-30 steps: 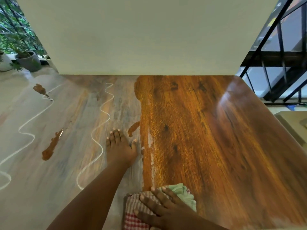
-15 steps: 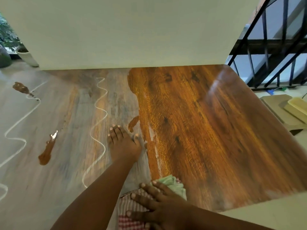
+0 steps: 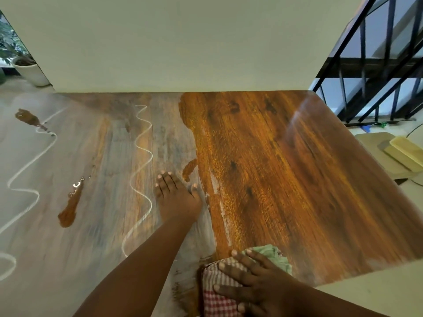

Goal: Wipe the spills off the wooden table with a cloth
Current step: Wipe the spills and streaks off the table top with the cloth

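Observation:
The wooden table [image 3: 286, 179] is shiny brown on its right half and dull, grey-smeared on its left half. My right hand [image 3: 251, 284] presses flat on a red-checked and green cloth [image 3: 219, 291] at the near edge, on the border between the two halves. My left hand [image 3: 176, 197] rests flat on the smeared part, fingers spread, holding nothing. Brown spills lie to the left: a long streak [image 3: 71, 207], a blob [image 3: 27, 117] at the far left, and a small patch [image 3: 190, 170] just beyond my left thumb. White wavy lines [image 3: 142, 170] run across the grey part.
A pale wall [image 3: 183, 42] rises at the table's far edge. Black railings [image 3: 377, 76] stand at the right. A potted plant [image 3: 29, 69] sits at the far left. Beige pads [image 3: 402, 152] lie on the floor beyond the right edge.
The view has shifted slightly to the right, so the spills sit farther left in view. My right hand has stayed on the cloth near the front edge; my left hand has not moved on the table.

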`<state>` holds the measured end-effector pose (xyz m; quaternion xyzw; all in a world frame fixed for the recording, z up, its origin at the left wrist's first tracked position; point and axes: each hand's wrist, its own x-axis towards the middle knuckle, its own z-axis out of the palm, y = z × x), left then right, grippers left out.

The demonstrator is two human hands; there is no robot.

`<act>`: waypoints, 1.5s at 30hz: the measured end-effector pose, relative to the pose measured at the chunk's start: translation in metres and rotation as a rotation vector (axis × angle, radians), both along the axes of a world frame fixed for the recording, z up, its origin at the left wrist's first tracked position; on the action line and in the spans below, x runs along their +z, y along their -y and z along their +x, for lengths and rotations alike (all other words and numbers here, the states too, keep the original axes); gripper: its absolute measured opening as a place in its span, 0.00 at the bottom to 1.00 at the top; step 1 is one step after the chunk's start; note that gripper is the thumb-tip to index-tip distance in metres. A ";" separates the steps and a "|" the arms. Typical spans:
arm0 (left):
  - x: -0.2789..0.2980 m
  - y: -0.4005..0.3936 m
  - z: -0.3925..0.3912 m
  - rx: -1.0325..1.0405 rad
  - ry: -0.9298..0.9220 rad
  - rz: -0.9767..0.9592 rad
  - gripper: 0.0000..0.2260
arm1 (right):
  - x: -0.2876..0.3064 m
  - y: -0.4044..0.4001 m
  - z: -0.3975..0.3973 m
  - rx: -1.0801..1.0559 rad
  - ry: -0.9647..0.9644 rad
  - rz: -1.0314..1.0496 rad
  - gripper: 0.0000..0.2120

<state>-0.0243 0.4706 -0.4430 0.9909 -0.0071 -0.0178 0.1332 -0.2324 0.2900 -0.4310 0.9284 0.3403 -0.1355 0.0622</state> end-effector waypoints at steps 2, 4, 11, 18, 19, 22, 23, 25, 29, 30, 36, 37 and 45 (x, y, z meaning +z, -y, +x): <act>0.000 -0.001 0.000 -0.003 -0.010 0.000 0.34 | 0.007 -0.008 0.008 -0.068 -0.040 0.011 0.25; 0.001 -0.001 0.000 -0.012 -0.033 -0.008 0.32 | 0.013 -0.021 0.026 -0.140 -0.082 0.078 0.24; 0.005 -0.027 0.011 -0.160 -0.089 -0.008 0.29 | 0.010 -0.033 0.099 -0.153 -0.126 0.183 0.25; -0.001 -0.065 0.018 -0.398 -0.041 0.099 0.31 | -0.001 -0.019 0.166 -0.192 -0.076 0.159 0.25; -0.002 -0.065 0.017 -0.399 -0.037 0.093 0.32 | -0.002 -0.017 0.177 -0.202 -0.074 0.162 0.25; -0.001 -0.065 0.016 -0.401 -0.016 0.077 0.31 | -0.005 -0.015 0.211 -0.226 -0.050 0.160 0.25; 0.000 -0.065 0.015 -0.401 -0.006 0.074 0.30 | -0.005 -0.015 0.222 -0.235 -0.037 0.151 0.25; -0.001 -0.065 0.015 -0.394 0.012 0.062 0.27 | -0.006 -0.017 0.247 -0.262 -0.020 0.145 0.25; 0.000 -0.064 0.017 -0.386 0.030 0.059 0.27 | -0.002 -0.024 0.295 -0.323 -0.008 0.159 0.24; 0.000 -0.064 0.018 -0.385 0.034 0.061 0.27 | -0.001 -0.026 0.303 -0.337 -0.010 0.154 0.24; -0.003 -0.066 0.016 -0.322 0.026 -0.002 0.30 | -0.003 -0.036 0.273 -0.367 -0.011 0.147 0.25; -0.003 -0.067 0.016 -0.313 0.034 -0.024 0.30 | -0.002 -0.036 0.259 -0.350 -0.008 0.149 0.25; 0.001 -0.070 0.014 -0.275 0.053 -0.160 0.31 | 0.006 -0.053 0.095 -0.207 -0.070 0.155 0.28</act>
